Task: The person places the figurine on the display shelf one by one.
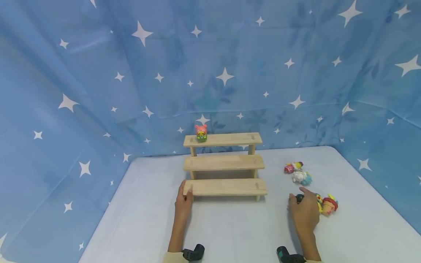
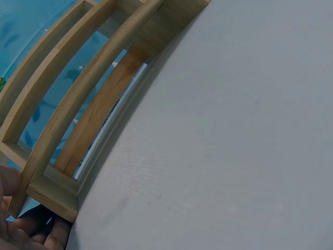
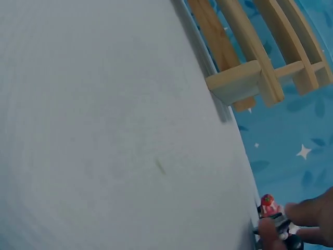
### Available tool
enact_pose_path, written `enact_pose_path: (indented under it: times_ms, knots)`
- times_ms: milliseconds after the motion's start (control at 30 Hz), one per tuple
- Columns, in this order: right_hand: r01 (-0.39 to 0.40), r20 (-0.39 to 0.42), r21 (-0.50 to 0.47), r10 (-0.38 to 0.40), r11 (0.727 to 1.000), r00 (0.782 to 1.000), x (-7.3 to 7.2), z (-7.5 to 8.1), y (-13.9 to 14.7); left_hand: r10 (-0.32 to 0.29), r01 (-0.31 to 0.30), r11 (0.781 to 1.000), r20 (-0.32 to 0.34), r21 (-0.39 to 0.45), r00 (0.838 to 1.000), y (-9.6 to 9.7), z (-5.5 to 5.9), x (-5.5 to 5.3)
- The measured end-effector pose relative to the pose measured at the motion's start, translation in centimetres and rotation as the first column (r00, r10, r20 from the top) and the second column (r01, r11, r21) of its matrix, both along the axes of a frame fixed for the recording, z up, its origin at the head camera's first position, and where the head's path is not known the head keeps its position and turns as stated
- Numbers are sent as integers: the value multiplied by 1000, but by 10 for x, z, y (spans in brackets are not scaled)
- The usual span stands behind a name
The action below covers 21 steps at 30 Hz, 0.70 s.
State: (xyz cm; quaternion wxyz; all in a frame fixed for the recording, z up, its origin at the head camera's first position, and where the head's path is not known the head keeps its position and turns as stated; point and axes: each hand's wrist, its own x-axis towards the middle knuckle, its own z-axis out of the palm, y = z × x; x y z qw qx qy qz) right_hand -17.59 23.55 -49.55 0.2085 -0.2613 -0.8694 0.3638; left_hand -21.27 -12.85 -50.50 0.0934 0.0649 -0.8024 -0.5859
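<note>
A three-step wooden display shelf stands on the white table. My left hand grips the left end of its lowest step, thumb on top and, in the left wrist view, the other fingers beneath the board. Right of the shelf, my right hand pinches a small dark figurine between thumb and fingers, close over the table. The right wrist view shows the dark figurine partly covered by the fingers. Just beyond that hand lies a figurine with a red band, beside a yellow figurine partly hidden by the hand.
On the top step's left end stands a pink and green figurine. Farther back on the right lie a red and yellow figurine and a white and blue figurine. A blue star-patterned curtain hangs behind the table.
</note>
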Motion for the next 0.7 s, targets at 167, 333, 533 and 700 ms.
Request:
enact_pose_path:
  times_ms: [167,333,533,700]
  knots:
    - [-85,170,88,70,992,983,3,4,4,6,-6,1000,-6,-5,1000,1,-1,0]
    - [-149,279,119,110,982,954,2,10,6,11,-11,1000,7,-7,1000,1,-1,0]
    - [-175,285,163,123,971,951,1,12,9,10,-10,1000,14,1,1000,1,0,1]
    - [-172,214,210,126,962,969,3,13,6,15,-15,1000,14,-5,1000,1,0,0]
